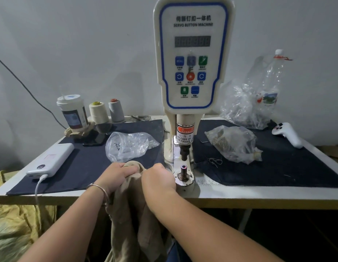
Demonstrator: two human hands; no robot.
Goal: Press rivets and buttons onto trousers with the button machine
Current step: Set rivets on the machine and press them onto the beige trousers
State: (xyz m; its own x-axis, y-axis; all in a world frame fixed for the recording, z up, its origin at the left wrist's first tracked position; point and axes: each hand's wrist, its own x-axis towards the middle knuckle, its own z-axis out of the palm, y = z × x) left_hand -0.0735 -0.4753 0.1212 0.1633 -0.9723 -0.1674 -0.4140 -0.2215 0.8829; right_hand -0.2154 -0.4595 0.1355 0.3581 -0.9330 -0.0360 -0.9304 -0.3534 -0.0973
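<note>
The cream servo button machine [192, 53] stands at the middle of the table. Its punch [184, 152] hangs above the lower die post [183, 170], and nothing lies between them. Beige trousers [130, 214] hang over the table's front edge, just left of the die. My left hand [117, 176] grips a bunched fold of the trousers at the top. My right hand [157, 178] grips the cloth beside it, close to the die base; its fingers are curled out of sight. A clear bag of small metal parts [130, 144] lies behind my left hand.
A second bag of fasteners [232, 142] and a crumpled bag with a plastic bottle [272, 87] lie to the right, near a white controller [287, 133]. On the left are a power bank [52, 159], a phone [94, 139], a cup [73, 112] and two thread cones [105, 111].
</note>
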